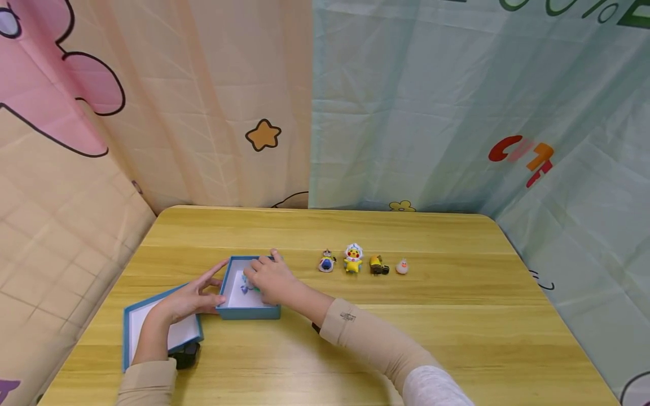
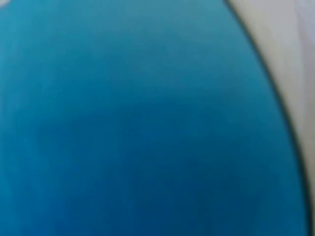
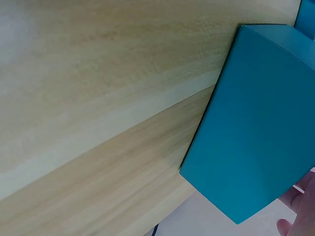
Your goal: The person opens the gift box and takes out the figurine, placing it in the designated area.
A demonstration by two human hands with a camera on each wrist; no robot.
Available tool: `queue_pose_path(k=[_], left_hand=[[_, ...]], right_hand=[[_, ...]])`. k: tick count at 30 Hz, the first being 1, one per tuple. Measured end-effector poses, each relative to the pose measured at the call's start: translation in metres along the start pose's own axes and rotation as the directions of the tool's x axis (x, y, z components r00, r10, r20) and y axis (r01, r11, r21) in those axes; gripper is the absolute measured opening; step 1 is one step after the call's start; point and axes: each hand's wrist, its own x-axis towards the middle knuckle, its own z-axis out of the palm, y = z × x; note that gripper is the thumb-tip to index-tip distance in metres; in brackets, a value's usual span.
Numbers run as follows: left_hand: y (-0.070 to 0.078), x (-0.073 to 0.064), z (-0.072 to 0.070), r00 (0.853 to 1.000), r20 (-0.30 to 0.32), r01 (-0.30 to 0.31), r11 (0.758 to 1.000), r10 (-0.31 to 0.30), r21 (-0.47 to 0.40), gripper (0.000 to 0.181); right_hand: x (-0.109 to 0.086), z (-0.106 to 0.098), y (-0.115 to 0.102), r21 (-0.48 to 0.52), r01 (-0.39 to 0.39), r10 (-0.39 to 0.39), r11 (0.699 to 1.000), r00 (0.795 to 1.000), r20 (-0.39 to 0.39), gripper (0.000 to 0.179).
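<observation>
An open blue box [image 1: 249,313] with a white inside rests on the table. My left hand [image 1: 190,301] touches its left side, thumb at the front corner and index finger stretched toward the back corner. Over the box's right rim, my right hand [image 1: 271,280] reaches inside with bent fingers above a small blue toy [image 1: 245,288]; whether they pinch it, I cannot tell. The right wrist view shows the box's outer wall [image 3: 256,118] and left-hand fingers [image 3: 295,199] beyond it. A blurred blue surface [image 2: 147,123] fills most of the left wrist view.
A blue-edged lid [image 1: 126,338], white inside, lies under the left forearm. Right of the box, small figures stand in a row: a blue-and-white one [image 1: 327,261], a yellow one with a white hood [image 1: 353,259], a yellow-and-black one [image 1: 377,265] and a whitish one [image 1: 402,267]. Curtains surround the table [image 1: 457,338].
</observation>
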Motion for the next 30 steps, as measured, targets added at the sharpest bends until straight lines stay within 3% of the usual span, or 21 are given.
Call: queue_pose_path(k=[11,16,30], left_hand=[[0.0,0.0,0.0,1.0,-0.007,0.008,1.0,-0.008,0.0,0.086],[-0.001,0.0,0.0,1.0,-0.013,0.012,1.0,-0.012,0.012,0.087],[-0.002,0.0,0.0,1.0,-0.007,0.004,1.0,-0.004,0.017,0.088]], right_hand=[[-0.017,-0.005,0.02,0.079,-0.033,0.046,0.996,0.985,-0.164,0.045],[-0.03,-0.01,0.035,0.114,-0.061,0.083,0.992,0.976,-0.204,0.043],[-0.076,-0.003,0.079,0.163,-0.146,0.194,0.976,0.924,-0.33,0.033]])
